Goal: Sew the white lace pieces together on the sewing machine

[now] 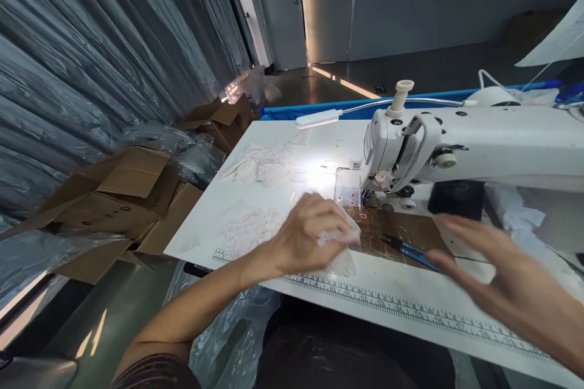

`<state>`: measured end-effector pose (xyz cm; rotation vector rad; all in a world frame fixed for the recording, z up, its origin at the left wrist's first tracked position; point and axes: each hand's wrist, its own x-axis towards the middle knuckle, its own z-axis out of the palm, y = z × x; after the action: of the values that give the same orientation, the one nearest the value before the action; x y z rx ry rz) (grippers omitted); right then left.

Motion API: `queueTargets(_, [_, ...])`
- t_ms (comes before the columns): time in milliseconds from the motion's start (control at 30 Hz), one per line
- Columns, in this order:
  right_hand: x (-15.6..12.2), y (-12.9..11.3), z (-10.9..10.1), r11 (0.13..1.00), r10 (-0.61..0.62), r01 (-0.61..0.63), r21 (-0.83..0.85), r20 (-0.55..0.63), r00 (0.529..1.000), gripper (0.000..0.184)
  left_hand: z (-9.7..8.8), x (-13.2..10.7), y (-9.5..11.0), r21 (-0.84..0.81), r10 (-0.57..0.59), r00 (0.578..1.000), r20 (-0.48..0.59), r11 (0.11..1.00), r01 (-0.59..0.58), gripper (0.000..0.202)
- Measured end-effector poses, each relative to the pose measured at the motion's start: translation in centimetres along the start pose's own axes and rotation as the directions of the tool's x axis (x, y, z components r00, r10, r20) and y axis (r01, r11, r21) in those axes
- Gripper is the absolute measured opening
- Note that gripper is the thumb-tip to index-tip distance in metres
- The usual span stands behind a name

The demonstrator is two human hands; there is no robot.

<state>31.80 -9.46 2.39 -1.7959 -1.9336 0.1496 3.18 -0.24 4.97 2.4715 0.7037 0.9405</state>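
My left hand rests on the white sewing table, its fingers closed on a small white lace piece beside a brown card sheet. My right hand hovers over the table's right side with fingers stretched out and apart, holding nothing. It is blurred by motion. Blue-handled thread snips lie on the brown sheet just left of its fingertips. The white sewing machine stands behind, its needle area lit by a lamp.
Two heaps of white lace pieces lie on the table's left half. A printed ruler runs along the front edge. Open cardboard boxes and plastic sheeting crowd the floor at left. A gooseneck lamp reaches over the table.
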Motion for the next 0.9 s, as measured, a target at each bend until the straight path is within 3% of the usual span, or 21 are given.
queueTargets(67, [-1.1, -2.7, 1.0, 0.957, -0.162, 0.100, 0.273, 0.215, 0.963, 0.079, 1.5, -0.5, 2.1, 0.043, 0.144, 0.980, 0.137, 0.988, -0.151, 0.025])
queueTargets(133, [-1.7, -4.6, 1.7, 0.881, -0.245, 0.068, 0.469, 0.329, 0.912, 0.091, 2.5, -1.0, 3.8, 0.013, 0.184, 0.963, 0.196, 0.982, -0.190, 0.025])
queueTargets(233, [-1.4, -5.7, 2.4, 0.750, -0.265, -0.140, 0.646, 0.488, 0.832, 0.062, 2.5, -1.4, 4.2, -0.081, 0.144, 0.970, 0.198, 0.988, -0.130, 0.023])
queueTargets(333, [-0.2, -4.9, 3.3, 0.621, -0.163, -0.367, 0.693, 0.572, 0.804, 0.038, 0.9, -1.3, 1.1, -0.041, 0.040, 0.982, 0.186, 0.999, -0.033, 0.029])
queueTargets(433, [0.7, -3.8, 4.9, 0.603, 0.047, -0.440, 0.665, 0.522, 0.852, 0.040, -0.6, -0.1, -4.4, 0.185, -0.066, 0.984, 0.163, 0.982, 0.035, 0.027])
queueTargets(500, [0.9, -3.2, 6.0, 0.682, 0.132, -0.407, 0.607, 0.445, 0.886, 0.039, -1.0, 1.3, -8.0, 0.265, -0.105, 0.973, 0.207, 0.963, 0.047, 0.024])
queueTargets(600, [0.9, -2.9, 6.7, 0.838, 0.102, -0.244, 0.488, 0.300, 0.948, 0.031, -0.7, 4.0, -11.6, 0.281, -0.061, 0.965, 0.254, 0.960, -0.013, 0.022])
queueTargets(733, [0.7, -1.9, 6.6, 0.965, -0.037, -0.011, 0.262, 0.177, 0.983, 0.026, 0.4, 6.5, -13.5, 0.231, 0.015, 0.923, 0.384, 0.966, -0.112, 0.023])
queueTargets(800, [0.6, -0.9, 6.5, 0.994, -0.082, 0.073, 0.082, 0.121, 0.989, 0.025, 0.9, 7.1, -13.8, 0.289, -0.025, 0.904, 0.427, 0.951, -0.111, 0.019])
queueTargets(900, [1.0, 1.1, 6.1, 0.985, -0.112, 0.119, -0.124, 0.057, 0.992, 0.025, 1.7, 7.5, -13.9, 0.420, -0.153, 0.916, 0.371, 0.907, -0.018, 0.027])
